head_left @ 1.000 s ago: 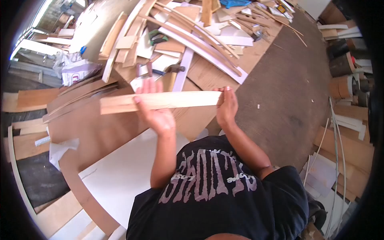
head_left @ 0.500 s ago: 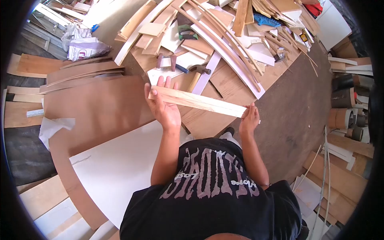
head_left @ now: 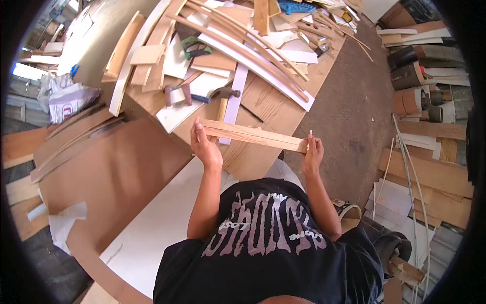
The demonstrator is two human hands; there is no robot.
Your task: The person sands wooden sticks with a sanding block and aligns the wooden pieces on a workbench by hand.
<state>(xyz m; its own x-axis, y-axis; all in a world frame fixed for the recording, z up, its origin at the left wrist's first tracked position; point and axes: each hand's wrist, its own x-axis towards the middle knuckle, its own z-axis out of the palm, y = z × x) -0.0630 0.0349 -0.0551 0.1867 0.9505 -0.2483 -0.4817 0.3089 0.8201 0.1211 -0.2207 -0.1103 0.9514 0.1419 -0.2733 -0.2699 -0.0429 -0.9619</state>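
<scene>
A pale, narrow wooden strip [head_left: 255,136] spans the space between my hands in front of my chest, nearly level and dipping a little to the right. My left hand [head_left: 206,148] grips its left end, thumb on the near side. At the other end, my right hand [head_left: 313,154] pinches the strip between thumb and fingers. A small white tip pokes up by the right fingers; I cannot make out what it belongs to. Just beyond the strip lies a claw hammer [head_left: 223,95] with a light wooden handle, partly hidden behind it.
The wooden worktable [head_left: 253,162] carries piled offcuts and long strips, a green-handled tool [head_left: 195,48], a blue tool [head_left: 296,6] and a yellow tape measure [head_left: 347,16]. Brown and white sheets [head_left: 152,213] lie at left. Boards and rolls [head_left: 407,101] line the right side.
The view has swung, so the table and its pile appear further left and up. The strip has turned to show a different face, and both hands still hold its ends.
</scene>
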